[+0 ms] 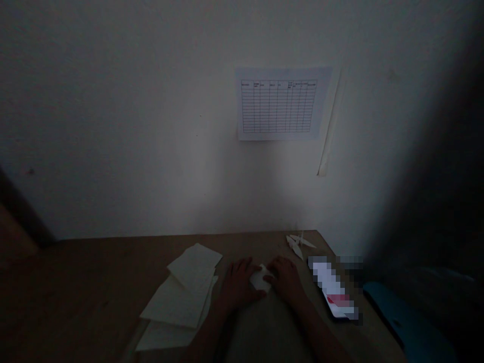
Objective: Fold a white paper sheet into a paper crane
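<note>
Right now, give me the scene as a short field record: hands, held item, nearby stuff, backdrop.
left hand: left hand flat on the table, fingers on the small white paper
right hand: right hand pressing the same paper from the other side
held item: small white paper, folded, lying between both hands
left of hands: stack of white sheets, fanned out
right of hands: phone, screen lit
far edge: folded paper figure
surface: wooden table
backdrop: wall with printed table sheet
light: dim
</note>
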`<state>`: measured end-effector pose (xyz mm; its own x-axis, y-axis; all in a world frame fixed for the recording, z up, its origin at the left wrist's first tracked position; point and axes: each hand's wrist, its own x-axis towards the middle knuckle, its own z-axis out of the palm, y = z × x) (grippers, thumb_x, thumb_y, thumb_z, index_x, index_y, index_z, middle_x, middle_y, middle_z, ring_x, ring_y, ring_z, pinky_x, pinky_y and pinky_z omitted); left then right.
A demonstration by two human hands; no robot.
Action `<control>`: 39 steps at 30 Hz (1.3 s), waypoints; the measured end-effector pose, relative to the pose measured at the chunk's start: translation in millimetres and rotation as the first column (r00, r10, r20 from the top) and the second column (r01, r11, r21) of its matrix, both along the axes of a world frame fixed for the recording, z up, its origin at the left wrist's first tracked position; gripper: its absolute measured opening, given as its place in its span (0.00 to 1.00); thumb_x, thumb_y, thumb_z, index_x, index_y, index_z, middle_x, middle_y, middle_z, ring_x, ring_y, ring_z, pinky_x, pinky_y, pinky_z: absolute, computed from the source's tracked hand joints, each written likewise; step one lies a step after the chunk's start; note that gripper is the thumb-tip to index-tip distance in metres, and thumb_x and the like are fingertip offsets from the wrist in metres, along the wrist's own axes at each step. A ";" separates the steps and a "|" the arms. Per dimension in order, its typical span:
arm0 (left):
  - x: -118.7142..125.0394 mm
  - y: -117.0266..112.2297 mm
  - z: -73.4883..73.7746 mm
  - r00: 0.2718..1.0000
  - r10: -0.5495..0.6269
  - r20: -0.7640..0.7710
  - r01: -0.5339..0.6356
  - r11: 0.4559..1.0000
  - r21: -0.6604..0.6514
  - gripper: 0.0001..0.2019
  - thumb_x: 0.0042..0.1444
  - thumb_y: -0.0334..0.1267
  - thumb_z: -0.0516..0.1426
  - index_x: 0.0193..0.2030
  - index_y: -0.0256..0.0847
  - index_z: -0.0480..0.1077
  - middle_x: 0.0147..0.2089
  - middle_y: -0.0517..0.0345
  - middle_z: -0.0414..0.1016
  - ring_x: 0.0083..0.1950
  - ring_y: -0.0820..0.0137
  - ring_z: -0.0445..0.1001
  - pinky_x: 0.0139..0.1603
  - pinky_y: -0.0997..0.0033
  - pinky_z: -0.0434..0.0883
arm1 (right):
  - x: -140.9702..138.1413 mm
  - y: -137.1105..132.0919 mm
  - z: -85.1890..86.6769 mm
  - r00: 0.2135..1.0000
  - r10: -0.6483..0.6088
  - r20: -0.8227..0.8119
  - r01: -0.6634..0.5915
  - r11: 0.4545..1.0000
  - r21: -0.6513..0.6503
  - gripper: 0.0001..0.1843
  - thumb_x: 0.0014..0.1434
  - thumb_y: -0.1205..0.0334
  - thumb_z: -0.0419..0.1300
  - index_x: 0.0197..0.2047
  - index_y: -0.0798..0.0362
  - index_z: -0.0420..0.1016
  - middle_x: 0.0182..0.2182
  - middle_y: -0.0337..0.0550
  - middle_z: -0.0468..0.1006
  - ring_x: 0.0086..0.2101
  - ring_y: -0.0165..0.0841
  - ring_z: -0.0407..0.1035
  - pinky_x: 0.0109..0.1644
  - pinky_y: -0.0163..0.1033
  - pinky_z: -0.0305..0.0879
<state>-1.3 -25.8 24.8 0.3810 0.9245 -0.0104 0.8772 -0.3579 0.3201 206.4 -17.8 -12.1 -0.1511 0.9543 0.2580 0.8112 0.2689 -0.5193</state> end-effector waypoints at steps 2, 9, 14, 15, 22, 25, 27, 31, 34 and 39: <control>0.1 0.4 -0.4 1.000 -0.001 -0.003 0.001 1.000 -0.006 0.38 0.51 0.60 0.67 0.68 0.54 0.69 0.79 0.51 0.57 0.79 0.49 0.54 0.79 0.41 0.47 | -1.3 2.4 2.6 1.000 -0.021 0.016 0.021 1.000 -0.005 0.06 0.63 0.61 0.64 0.44 0.46 0.80 0.50 0.44 0.81 0.55 0.43 0.71 0.63 0.48 0.58; -0.5 2.7 -2.7 1.000 -0.007 -0.015 0.007 1.000 -0.007 0.39 0.50 0.59 0.68 0.69 0.54 0.69 0.79 0.50 0.56 0.79 0.48 0.53 0.78 0.40 0.47 | -4.2 9.7 8.9 0.989 -0.069 0.132 0.070 0.998 -0.003 0.08 0.66 0.63 0.61 0.44 0.44 0.82 0.49 0.44 0.81 0.55 0.44 0.70 0.60 0.49 0.60; -1.8 1.2 -2.5 1.000 -0.016 -0.005 0.016 1.000 -0.001 0.39 0.52 0.59 0.68 0.69 0.53 0.69 0.79 0.51 0.57 0.79 0.48 0.53 0.79 0.41 0.46 | -6.4 9.7 5.4 0.982 -0.075 0.172 0.074 0.997 0.011 0.10 0.68 0.62 0.59 0.47 0.45 0.82 0.51 0.46 0.80 0.55 0.45 0.70 0.59 0.48 0.60; -1.8 0.7 -3.0 1.000 -0.017 -0.004 0.017 1.000 0.006 0.39 0.52 0.59 0.67 0.70 0.53 0.69 0.79 0.50 0.57 0.79 0.48 0.53 0.79 0.41 0.46 | -6.9 9.1 4.7 0.981 -0.075 0.177 0.073 0.997 0.014 0.11 0.69 0.63 0.58 0.47 0.45 0.82 0.51 0.46 0.80 0.55 0.45 0.70 0.59 0.48 0.60; 7.9 -4.9 -10.0 0.999 0.031 -0.018 -0.029 0.995 0.090 0.34 0.62 0.62 0.60 0.71 0.53 0.67 0.78 0.48 0.59 0.78 0.48 0.55 0.78 0.36 0.47 | -5.6 -0.8 2.3 0.997 -0.034 0.074 0.029 0.997 0.075 0.16 0.68 0.64 0.57 0.55 0.46 0.80 0.53 0.49 0.79 0.55 0.43 0.70 0.61 0.47 0.61; 11.5 -7.1 -8.3 0.998 0.050 -0.044 -0.045 0.994 0.104 0.27 0.68 0.54 0.56 0.72 0.55 0.66 0.78 0.49 0.58 0.78 0.48 0.55 0.77 0.35 0.48 | -4.6 -6.7 1.4 0.999 0.025 0.024 -0.027 0.998 0.054 0.14 0.64 0.65 0.61 0.50 0.45 0.83 0.52 0.47 0.80 0.55 0.42 0.70 0.63 0.48 0.59; 10.3 -6.1 -6.9 0.998 0.050 -0.044 -0.046 0.995 0.091 0.24 0.70 0.50 0.54 0.72 0.56 0.66 0.78 0.51 0.59 0.78 0.48 0.55 0.76 0.35 0.49 | -5.0 -10.4 1.5 0.999 0.029 0.013 -0.029 0.998 0.047 0.12 0.63 0.63 0.63 0.48 0.43 0.84 0.52 0.46 0.80 0.56 0.43 0.70 0.64 0.49 0.58; 0.1 2.7 -9.9 0.999 -0.001 0.044 -0.002 0.998 0.064 0.24 0.66 0.45 0.59 0.69 0.54 0.69 0.75 0.54 0.66 0.77 0.50 0.56 0.77 0.36 0.48 | -5.8 -14.9 4.1 0.998 0.012 0.056 -0.014 0.999 0.041 0.16 0.62 0.57 0.65 0.53 0.41 0.83 0.56 0.46 0.79 0.58 0.46 0.68 0.66 0.52 0.56; -8.7 9.5 -14.6 0.991 -0.018 0.131 0.015 1.000 0.025 0.25 0.60 0.38 0.63 0.64 0.53 0.74 0.71 0.54 0.71 0.76 0.51 0.59 0.77 0.34 0.44 | -5.1 -15.3 4.8 0.996 -0.002 0.086 -0.001 1.000 0.028 0.21 0.60 0.57 0.66 0.57 0.39 0.81 0.58 0.47 0.77 0.60 0.48 0.66 0.66 0.53 0.55; -16.7 12.6 -14.7 0.978 -0.053 0.200 0.053 0.999 0.006 0.28 0.55 0.27 0.59 0.61 0.53 0.76 0.66 0.55 0.77 0.73 0.55 0.63 0.78 0.34 0.41 | -4.5 -14.5 1.3 0.995 -0.004 0.095 0.001 1.000 0.030 0.23 0.61 0.62 0.64 0.59 0.35 0.80 0.60 0.45 0.76 0.62 0.48 0.65 0.67 0.54 0.54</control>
